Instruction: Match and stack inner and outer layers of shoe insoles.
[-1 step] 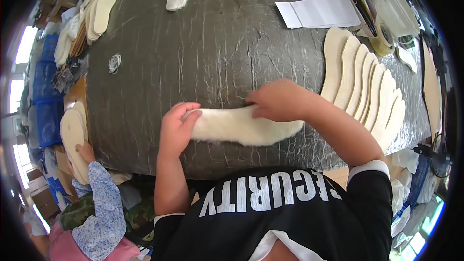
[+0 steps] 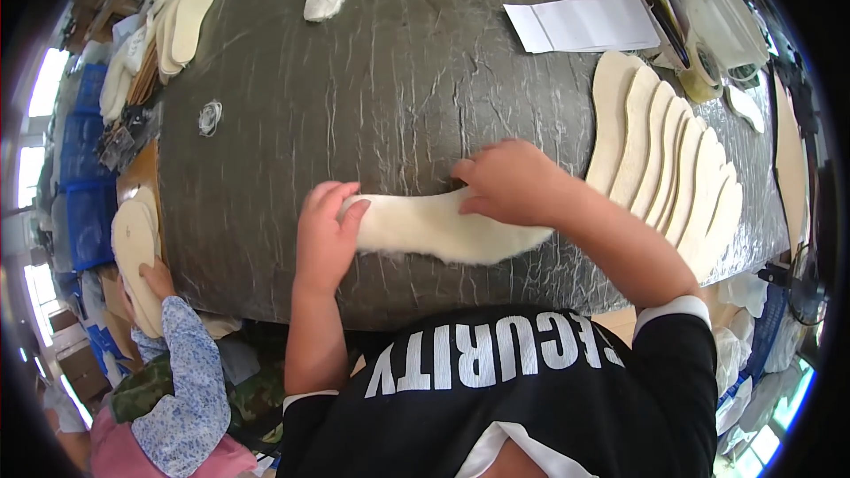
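A cream fleecy insole lies crosswise before me at the near side of the table. My left hand is closed on its left end, thumb on top and fingers around the far corner. Over the right part, my right hand pinches the far edge, thumb on the fleece and fingers curled beyond it. The right hand and wrist hide part of that end. The fluffy near edge looks uneven.
Overlapping insoles fan out on the right of the dark film-covered table. White paper sheets and a plastic tub lie beyond. More insoles are stacked far left. At left, a co-worker's hand holds insoles.
Both hands and the insole have shifted very slightly away from me across the table. The grip looks the same.
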`<action>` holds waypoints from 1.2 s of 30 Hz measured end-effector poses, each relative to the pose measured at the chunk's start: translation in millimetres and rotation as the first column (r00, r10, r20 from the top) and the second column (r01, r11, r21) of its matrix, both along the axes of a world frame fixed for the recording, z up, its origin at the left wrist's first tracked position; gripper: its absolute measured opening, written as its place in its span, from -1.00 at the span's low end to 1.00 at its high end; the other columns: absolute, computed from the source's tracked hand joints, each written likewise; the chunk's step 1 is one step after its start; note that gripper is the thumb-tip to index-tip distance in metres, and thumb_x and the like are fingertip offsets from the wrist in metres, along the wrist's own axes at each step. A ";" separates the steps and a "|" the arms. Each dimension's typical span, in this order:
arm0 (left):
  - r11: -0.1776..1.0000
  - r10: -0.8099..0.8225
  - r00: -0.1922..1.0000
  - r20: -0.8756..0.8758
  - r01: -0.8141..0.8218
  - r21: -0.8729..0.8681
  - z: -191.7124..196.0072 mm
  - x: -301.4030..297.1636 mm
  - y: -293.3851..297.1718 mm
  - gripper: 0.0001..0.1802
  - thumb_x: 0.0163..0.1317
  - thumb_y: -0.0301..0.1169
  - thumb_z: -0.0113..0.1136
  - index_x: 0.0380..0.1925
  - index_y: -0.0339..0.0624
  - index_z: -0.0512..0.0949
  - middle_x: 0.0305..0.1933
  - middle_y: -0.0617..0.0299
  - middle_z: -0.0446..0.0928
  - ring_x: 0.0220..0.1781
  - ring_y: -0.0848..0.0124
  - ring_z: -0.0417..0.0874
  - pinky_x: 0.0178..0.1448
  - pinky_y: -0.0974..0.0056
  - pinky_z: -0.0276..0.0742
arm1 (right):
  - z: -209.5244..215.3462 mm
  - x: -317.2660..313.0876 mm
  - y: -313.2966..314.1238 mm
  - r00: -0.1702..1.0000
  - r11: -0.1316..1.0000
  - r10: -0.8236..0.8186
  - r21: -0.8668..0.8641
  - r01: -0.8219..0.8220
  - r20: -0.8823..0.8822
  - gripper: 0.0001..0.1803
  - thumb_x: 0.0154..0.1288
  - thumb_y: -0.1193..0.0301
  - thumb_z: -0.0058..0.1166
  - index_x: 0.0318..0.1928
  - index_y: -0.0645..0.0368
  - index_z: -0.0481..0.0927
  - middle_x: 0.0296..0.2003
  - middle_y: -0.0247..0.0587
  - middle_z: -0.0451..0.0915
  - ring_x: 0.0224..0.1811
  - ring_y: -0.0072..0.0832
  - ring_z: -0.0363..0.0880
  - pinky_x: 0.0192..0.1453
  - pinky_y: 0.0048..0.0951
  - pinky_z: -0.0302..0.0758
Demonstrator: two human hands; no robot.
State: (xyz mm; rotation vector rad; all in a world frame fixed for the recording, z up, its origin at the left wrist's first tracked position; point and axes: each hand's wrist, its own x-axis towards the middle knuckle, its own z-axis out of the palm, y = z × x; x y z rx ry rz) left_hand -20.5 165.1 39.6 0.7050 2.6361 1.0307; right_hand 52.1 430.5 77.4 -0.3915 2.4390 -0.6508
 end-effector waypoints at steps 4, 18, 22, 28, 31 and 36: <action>0.856 -0.496 0.817 -0.294 0.404 -0.322 3.2 17.1 28.3 -0.20 0.04 -0.03 0.36 0.26 -0.17 0.41 0.45 0.08 0.25 0.51 0.12 0.18 0.48 -0.15 0.07 | -24.9 32.5 -20.9 0.837 0.982 -0.032 0.140 0.129 -0.546 -0.03 0.05 -0.25 0.12 0.32 0.19 0.36 0.37 -0.04 0.28 0.46 -0.13 0.16 0.46 0.04 0.08; 0.797 -0.565 0.787 -0.248 0.443 -0.410 -1.9 23.0 17.0 -0.10 -0.26 -0.01 0.49 0.10 -0.25 0.44 0.18 0.08 0.44 0.22 0.06 0.41 0.28 -0.02 0.25 | -68.0 68.4 6.5 0.612 0.718 -0.632 -0.657 0.232 -0.475 -0.41 0.20 0.30 0.26 0.22 0.21 0.43 0.30 0.07 0.39 0.44 0.00 0.24 0.48 0.01 0.18; 0.825 -0.363 0.853 -0.376 0.106 -0.556 26.2 -15.7 -59.7 -0.23 -0.23 -0.14 0.52 0.03 -0.22 0.48 0.13 0.09 0.46 0.22 0.08 0.42 0.29 -0.04 0.23 | -36.5 108.1 36.7 0.453 0.685 -0.721 -0.637 0.354 -0.524 -0.61 0.13 0.46 0.27 0.01 0.20 0.58 0.13 -0.01 0.55 0.33 -0.02 0.38 0.37 -0.04 0.32; 0.882 -0.140 0.836 -0.530 -0.138 -0.450 60.2 -92.5 -77.7 -0.41 0.00 -0.38 0.40 0.08 -0.27 0.49 0.21 -0.04 0.45 0.27 -0.03 0.40 0.34 -0.07 0.28 | -35.5 146.4 65.6 0.150 0.559 -0.794 -0.613 0.558 -0.589 -0.79 0.09 0.60 0.20 -0.20 0.22 0.60 -0.13 -0.10 0.64 0.07 -0.03 0.53 0.15 -0.12 0.48; 0.941 -0.319 0.724 -0.612 0.163 -0.297 53.7 -137.5 35.7 -0.71 0.08 -0.45 0.33 -0.18 -0.31 0.59 -0.10 0.01 0.61 -0.01 0.02 0.56 0.10 0.06 0.50 | -35.7 145.9 60.0 0.152 0.568 -0.785 -0.599 0.564 -0.601 -0.80 0.08 0.62 0.19 -0.22 0.22 0.60 -0.14 -0.11 0.65 0.06 -0.04 0.54 0.13 -0.14 0.50; 0.909 -0.272 0.709 -0.651 -0.034 -0.416 -3.5 -228.0 127.5 -0.80 0.08 -0.45 0.28 -0.27 -0.26 0.64 -0.16 0.03 0.61 -0.01 0.04 0.59 0.01 0.03 0.52 | -18.1 147.9 47.8 0.232 0.747 -0.605 -0.442 0.496 -0.762 -0.76 0.01 0.63 0.25 -0.25 0.19 0.60 -0.18 -0.17 0.64 0.04 -0.07 0.54 0.05 -0.17 0.52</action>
